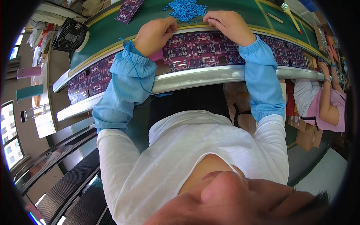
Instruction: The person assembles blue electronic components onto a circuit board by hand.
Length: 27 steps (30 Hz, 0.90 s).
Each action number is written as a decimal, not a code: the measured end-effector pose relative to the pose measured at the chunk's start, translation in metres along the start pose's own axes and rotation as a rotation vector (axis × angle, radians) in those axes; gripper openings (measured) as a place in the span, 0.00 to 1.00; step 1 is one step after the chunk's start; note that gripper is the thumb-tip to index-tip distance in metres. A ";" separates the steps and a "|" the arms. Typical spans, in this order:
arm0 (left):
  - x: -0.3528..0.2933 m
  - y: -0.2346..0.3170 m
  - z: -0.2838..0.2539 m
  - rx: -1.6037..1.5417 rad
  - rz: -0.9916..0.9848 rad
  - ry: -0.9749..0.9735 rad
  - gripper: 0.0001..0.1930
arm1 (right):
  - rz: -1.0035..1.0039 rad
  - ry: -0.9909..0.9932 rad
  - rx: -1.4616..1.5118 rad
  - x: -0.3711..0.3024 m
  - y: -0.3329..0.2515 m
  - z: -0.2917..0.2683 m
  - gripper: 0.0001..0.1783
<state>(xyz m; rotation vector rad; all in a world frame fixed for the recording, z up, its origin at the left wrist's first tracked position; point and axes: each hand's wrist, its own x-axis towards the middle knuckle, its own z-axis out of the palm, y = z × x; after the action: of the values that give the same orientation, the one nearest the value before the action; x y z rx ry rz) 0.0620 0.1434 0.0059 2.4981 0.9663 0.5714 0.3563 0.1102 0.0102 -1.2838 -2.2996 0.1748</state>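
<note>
My left hand (155, 34) is over the near edge of the green bench, its fingers curled together just left of a heap of small blue parts (185, 9). My right hand (230, 25) is at the heap's right side, with thumb and fingertips drawn together. What either set of fingertips holds, if anything, is too small to make out. Below both hands, a row of purple circuit boards (198, 48) lies along a metal rail (198, 76). A blue wrist strap (128, 45) with a cord is around my left wrist.
A loose purple board (128, 10) lies on the green bench (101, 28) at the far left, near a black fan (70, 34). A brush (288, 13) sits at the far right. A co-worker's arm (327, 90) reaches to the line on the right.
</note>
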 end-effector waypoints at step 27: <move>0.028 -0.030 0.022 0.259 0.158 0.270 0.05 | -0.093 -0.381 0.309 -0.036 -0.057 -0.007 0.05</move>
<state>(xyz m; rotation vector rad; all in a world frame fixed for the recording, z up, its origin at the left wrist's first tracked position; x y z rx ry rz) 0.0757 0.1782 -0.0210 2.7964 0.9988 0.9043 0.3319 0.0479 0.0227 -1.0521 -2.5092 0.7681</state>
